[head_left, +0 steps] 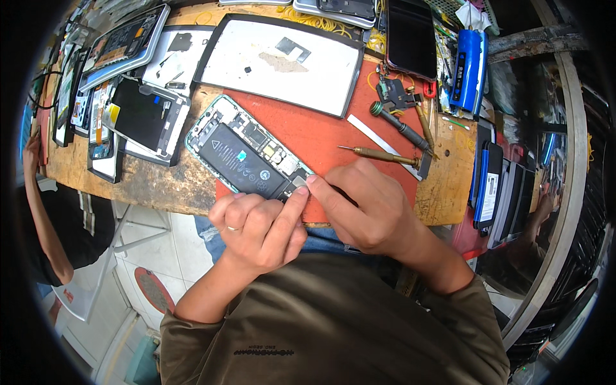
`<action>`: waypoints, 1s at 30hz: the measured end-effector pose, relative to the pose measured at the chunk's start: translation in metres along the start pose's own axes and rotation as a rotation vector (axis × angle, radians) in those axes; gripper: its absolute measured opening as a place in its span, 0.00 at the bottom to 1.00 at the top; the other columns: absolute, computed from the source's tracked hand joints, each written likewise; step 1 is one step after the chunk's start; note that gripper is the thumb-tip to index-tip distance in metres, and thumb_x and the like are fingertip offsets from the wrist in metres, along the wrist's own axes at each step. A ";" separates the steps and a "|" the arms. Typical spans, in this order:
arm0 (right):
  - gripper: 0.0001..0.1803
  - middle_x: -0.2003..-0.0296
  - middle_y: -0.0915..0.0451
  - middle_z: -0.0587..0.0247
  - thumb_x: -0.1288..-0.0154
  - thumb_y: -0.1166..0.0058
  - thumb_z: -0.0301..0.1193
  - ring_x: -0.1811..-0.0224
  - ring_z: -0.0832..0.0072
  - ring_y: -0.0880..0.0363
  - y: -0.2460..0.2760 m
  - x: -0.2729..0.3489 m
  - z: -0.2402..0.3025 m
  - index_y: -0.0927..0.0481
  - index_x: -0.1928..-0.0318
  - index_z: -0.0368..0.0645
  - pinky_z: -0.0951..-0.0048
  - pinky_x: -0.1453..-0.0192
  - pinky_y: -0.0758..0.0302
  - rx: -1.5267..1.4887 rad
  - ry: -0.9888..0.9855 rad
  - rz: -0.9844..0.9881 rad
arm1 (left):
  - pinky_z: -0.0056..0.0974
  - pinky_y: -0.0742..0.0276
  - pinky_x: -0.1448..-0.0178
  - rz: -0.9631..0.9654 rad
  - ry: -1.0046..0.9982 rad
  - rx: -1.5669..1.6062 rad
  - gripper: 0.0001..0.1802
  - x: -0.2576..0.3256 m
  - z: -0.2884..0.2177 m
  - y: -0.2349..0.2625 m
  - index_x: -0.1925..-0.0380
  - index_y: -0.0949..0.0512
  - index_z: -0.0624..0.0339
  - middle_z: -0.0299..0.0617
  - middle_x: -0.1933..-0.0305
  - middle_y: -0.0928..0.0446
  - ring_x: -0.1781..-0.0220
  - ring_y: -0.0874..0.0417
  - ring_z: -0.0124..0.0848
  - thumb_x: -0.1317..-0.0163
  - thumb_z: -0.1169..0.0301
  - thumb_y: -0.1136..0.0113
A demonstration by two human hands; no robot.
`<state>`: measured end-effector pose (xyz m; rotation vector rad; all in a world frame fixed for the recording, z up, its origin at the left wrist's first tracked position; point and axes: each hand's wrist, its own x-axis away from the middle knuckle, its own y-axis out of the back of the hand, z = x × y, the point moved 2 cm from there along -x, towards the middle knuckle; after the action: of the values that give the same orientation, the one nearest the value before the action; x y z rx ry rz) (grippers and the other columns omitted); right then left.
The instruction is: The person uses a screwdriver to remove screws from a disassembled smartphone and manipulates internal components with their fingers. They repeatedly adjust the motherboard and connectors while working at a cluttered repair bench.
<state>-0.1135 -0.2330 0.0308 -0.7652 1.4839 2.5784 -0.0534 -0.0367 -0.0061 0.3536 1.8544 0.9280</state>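
An opened smartphone point(237, 151) with a pale green frame lies tilted at the bench's front edge. Its black battery point(234, 160) and circuit board point(260, 136) are bare. My left hand point(263, 234) grips its near end, with curled fingers along the lower side and the index fingertip pressed by the corner. My right hand point(369, 205) is closed in a pinch at that same corner, fingertips almost touching the left index. Something thin and dark shows among the right fingers, but its kind is hidden. A small silvery piece point(299, 182) sits under the fingertips.
A red mat point(269, 115) covers the wooden bench's middle. Right of the phone lie a brass-coloured screwdriver point(378, 155), a dark-handled screwdriver point(404, 127) and a white strip point(375, 138). Behind is a white tray point(256, 45); phone parts point(138, 115) crowd the left. Another person's arm point(42, 215) is far left.
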 end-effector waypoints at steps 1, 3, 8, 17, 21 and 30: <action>0.17 0.62 0.21 0.57 0.38 0.33 0.23 0.64 0.61 0.20 0.000 0.000 0.000 0.13 0.48 0.32 0.62 0.63 0.19 0.002 -0.003 0.001 | 0.44 0.33 0.41 -0.003 0.006 0.009 0.21 0.001 0.001 0.000 0.49 0.05 0.50 0.27 0.62 0.26 0.54 0.25 0.32 0.40 0.63 0.34; 0.16 0.62 0.22 0.57 0.38 0.33 0.21 0.63 0.60 0.19 0.000 0.000 -0.002 0.13 0.49 0.32 0.62 0.63 0.19 -0.042 -0.022 -0.006 | 0.44 0.33 0.40 -0.004 0.013 0.035 0.20 0.001 0.002 0.000 0.49 0.06 0.50 0.27 0.62 0.26 0.53 0.25 0.32 0.40 0.63 0.33; 0.17 0.60 0.21 0.54 0.42 0.34 0.16 0.61 0.57 0.18 0.000 -0.003 -0.012 0.13 0.51 0.33 0.60 0.57 0.18 -0.245 -0.091 -0.027 | 0.44 0.33 0.40 0.027 -0.010 0.014 0.19 0.001 0.001 0.003 0.48 0.06 0.50 0.28 0.62 0.26 0.53 0.25 0.32 0.37 0.62 0.34; 0.16 0.60 0.23 0.55 0.41 0.34 0.18 0.59 0.58 0.19 0.002 -0.005 -0.011 0.13 0.51 0.35 0.58 0.55 0.18 -0.230 -0.090 0.020 | 0.45 0.33 0.41 0.030 -0.046 -0.023 0.19 -0.002 0.000 0.003 0.50 0.05 0.50 0.28 0.61 0.25 0.54 0.25 0.32 0.39 0.62 0.34; 0.10 0.60 0.23 0.61 0.38 0.34 0.28 0.59 0.64 0.21 0.003 -0.006 0.002 0.15 0.56 0.40 0.62 0.56 0.21 0.034 0.019 0.112 | 0.45 0.33 0.42 0.016 -0.024 0.002 0.21 -0.002 0.002 0.003 0.48 0.06 0.52 0.28 0.60 0.23 0.54 0.23 0.32 0.41 0.63 0.32; 0.10 0.56 0.23 0.62 0.36 0.37 0.32 0.52 0.64 0.22 0.011 -0.003 0.016 0.15 0.55 0.46 0.57 0.52 0.26 0.147 -0.038 0.214 | 0.47 0.33 0.39 0.182 0.010 0.060 0.25 -0.019 0.001 0.011 0.42 0.10 0.56 0.33 0.61 0.23 0.56 0.23 0.35 0.41 0.64 0.31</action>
<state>-0.1203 -0.2248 0.0475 -0.5655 1.8101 2.5737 -0.0455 -0.0400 0.0141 0.5629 1.8853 0.9991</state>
